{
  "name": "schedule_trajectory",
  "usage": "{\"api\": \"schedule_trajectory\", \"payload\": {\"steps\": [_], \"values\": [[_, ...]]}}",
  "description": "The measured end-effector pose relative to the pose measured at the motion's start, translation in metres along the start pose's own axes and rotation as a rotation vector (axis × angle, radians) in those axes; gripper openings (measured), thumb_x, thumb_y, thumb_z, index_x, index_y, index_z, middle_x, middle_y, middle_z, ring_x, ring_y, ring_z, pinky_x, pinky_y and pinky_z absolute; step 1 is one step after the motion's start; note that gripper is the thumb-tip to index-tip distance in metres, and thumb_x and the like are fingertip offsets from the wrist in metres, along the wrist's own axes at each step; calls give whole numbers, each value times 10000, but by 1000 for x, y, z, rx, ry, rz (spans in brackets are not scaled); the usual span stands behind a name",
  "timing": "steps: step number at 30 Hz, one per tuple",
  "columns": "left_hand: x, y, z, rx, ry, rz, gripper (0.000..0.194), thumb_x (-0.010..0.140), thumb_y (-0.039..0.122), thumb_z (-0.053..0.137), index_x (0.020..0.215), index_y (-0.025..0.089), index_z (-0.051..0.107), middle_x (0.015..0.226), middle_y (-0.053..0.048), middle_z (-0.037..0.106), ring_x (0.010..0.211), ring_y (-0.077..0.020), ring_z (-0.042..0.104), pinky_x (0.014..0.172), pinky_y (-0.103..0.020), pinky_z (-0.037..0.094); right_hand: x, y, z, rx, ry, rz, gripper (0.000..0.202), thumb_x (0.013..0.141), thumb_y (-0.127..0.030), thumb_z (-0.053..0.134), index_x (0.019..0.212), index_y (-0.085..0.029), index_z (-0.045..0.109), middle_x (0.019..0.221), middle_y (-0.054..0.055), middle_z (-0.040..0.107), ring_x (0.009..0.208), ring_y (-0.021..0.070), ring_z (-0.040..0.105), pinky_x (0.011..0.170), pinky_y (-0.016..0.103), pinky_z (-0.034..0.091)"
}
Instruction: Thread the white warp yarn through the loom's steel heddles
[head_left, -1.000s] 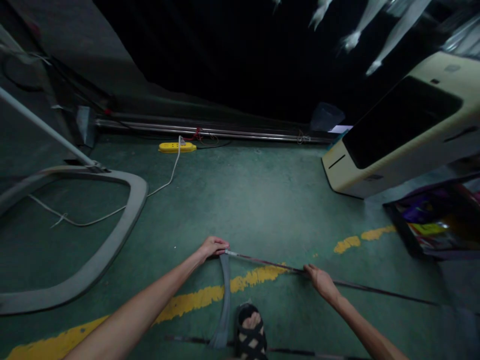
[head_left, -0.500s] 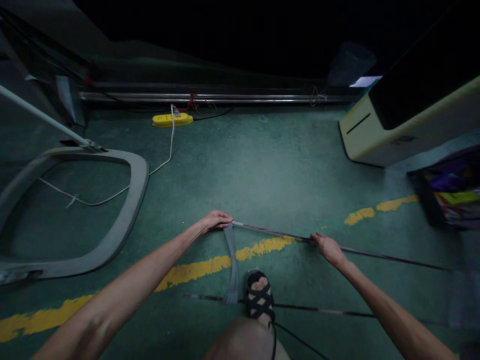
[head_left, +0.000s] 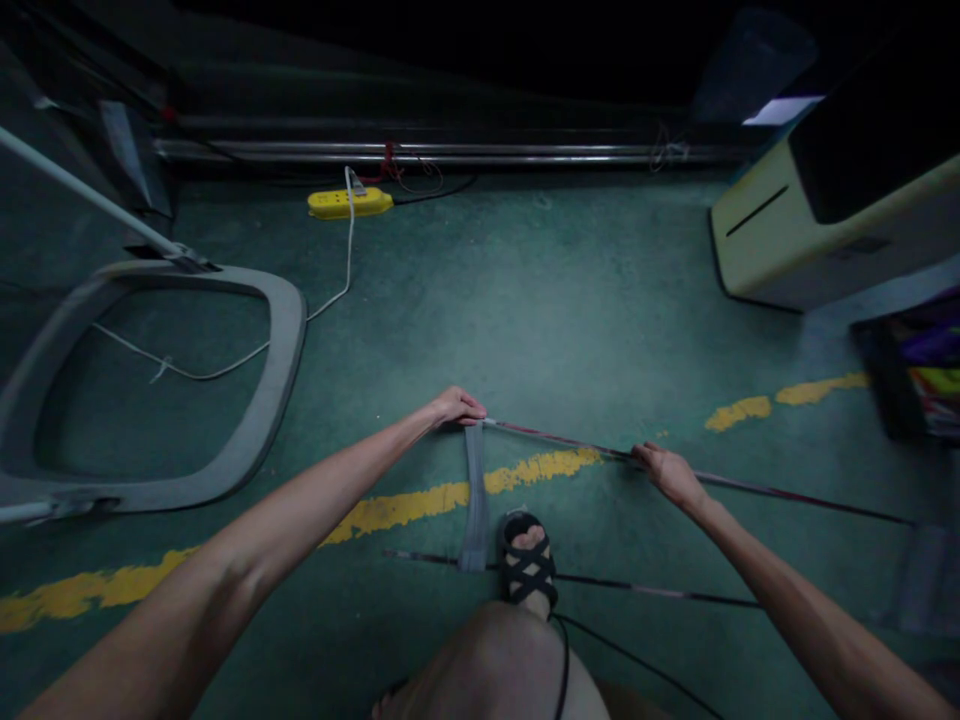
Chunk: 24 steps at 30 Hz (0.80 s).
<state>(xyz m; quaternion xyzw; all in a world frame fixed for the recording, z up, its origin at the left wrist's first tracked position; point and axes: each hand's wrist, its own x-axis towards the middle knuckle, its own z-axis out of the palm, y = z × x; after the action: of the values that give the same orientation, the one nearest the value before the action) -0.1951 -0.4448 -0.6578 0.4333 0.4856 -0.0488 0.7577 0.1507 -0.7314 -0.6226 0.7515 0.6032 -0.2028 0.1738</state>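
My left hand [head_left: 459, 407] pinches a long thin dark rod [head_left: 555, 437] close to its left end, where a grey fabric strap [head_left: 475, 495] is attached. Further along the same rod, my right hand [head_left: 667, 475] is closed around it. The strap runs down from my left hand to a second thin rod [head_left: 652, 592], which lies on the floor roughly parallel to the first. My sandalled foot [head_left: 529, 560] is over or against this lower rod; which one is hidden. At the far right a wider grey strip [head_left: 926, 575], blurred, appears to join the rods.
A grey rounded frame base [head_left: 289, 330] with a pole stands on the left. A yellow power strip [head_left: 349, 203] with a white cable lies near metal rails [head_left: 525, 155]. A cream-coloured cabinet [head_left: 765, 235] and a dark bin [head_left: 889, 380] of colourful items are to the right.
The view has shifted, so the floor things sit higher in the picture. Both hands keep their hold on the upper rod. The grey strap hangs straighter than before.
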Motion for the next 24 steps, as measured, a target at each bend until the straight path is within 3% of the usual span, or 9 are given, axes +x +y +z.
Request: {"api": "schedule_trajectory", "payload": {"steps": [5,10,13,19,22,24], "values": [[9,4,12,-19,-111,-11,115,620,26,766,688,103,715,611,-11,656,568,-67,605,627,-162,525,1,0,-3,-4,-24,-25,262,917,-138,353,1009,-156,598,932,91,632,720,152,608,623,233,370],[2,1,-7,-134,-320,-16,325,721,-21,652,1012,115,702,950,-86,708,823,-93,671,797,-168,530,5,7,0,19,-17,-33,268,933,-175,352,1010,-159,609,930,93,635,720,155,612,633,234,384],[1,-4,-16,-220,-405,1,376,756,-8,626,1113,105,656,1048,-109,686,901,-103,663,857,-177,523,5,8,3,45,-1,-33,264,928,-189,369,1020,-162,615,935,93,635,763,165,621,661,232,401],[4,-9,-4,-183,-375,66,429,796,17,589,1210,127,597,1077,-102,668,852,-91,659,797,-175,538,0,5,-1,96,28,-1,272,918,-201,382,1016,-167,634,941,95,647,784,178,621,688,239,419],[8,-8,5,112,-266,108,354,844,56,551,1183,140,607,954,-63,694,742,-65,651,764,-179,531,0,1,-4,123,33,27,281,905,-184,386,1015,-155,642,948,105,640,791,189,612,698,251,415],[12,-7,8,323,-195,109,209,855,97,553,1033,110,662,793,-45,697,639,-71,634,695,-192,528,1,-5,-7,153,34,51,281,895,-175,396,1010,-153,651,953,109,636,803,192,605,710,256,409]]}}
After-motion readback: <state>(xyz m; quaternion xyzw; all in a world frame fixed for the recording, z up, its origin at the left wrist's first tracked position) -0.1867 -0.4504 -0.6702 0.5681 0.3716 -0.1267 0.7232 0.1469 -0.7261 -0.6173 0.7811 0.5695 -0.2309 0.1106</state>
